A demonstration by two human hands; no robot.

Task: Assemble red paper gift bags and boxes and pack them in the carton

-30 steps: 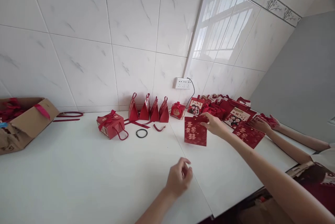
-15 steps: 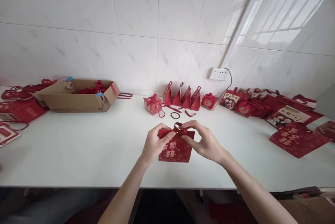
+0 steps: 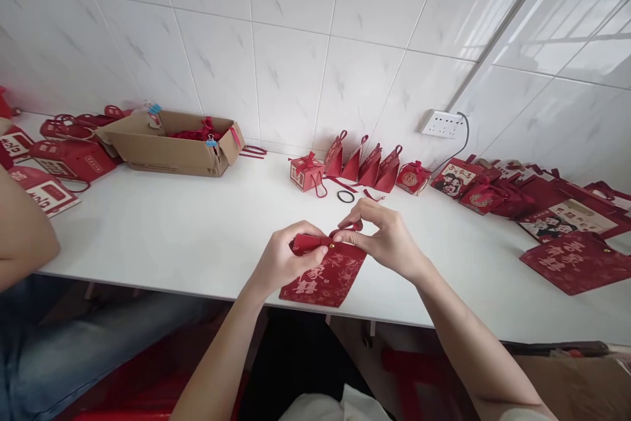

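Observation:
A red printed paper bag [image 3: 328, 276] with a small gold stud near its top lies at the front edge of the white table [image 3: 197, 230]. My left hand [image 3: 290, 257] pinches the bag's upper left corner, thumb in front. At the bag's top, my right hand [image 3: 382, 234] holds a looped red ribbon [image 3: 348, 229] between thumb and fingers. Just behind stand a small red box [image 3: 306, 173] with a bow and several red pointed boxes [image 3: 369, 163]. A black ring [image 3: 346, 196] lies in front of them.
At the back left is an open cardboard box [image 3: 172, 155] with red items. Red packages [image 3: 81, 161] lie beyond it. Another person's arm [image 3: 24, 230] is at the left edge. On the right are more red bags [image 3: 574, 263]; a power strip [image 3: 445, 124] hangs on the wall.
The view has turned left and down, bringing the other person's arm and leg into sight. The bag is now tilted, and my right hand has drawn the ribbon loop into a different shape.

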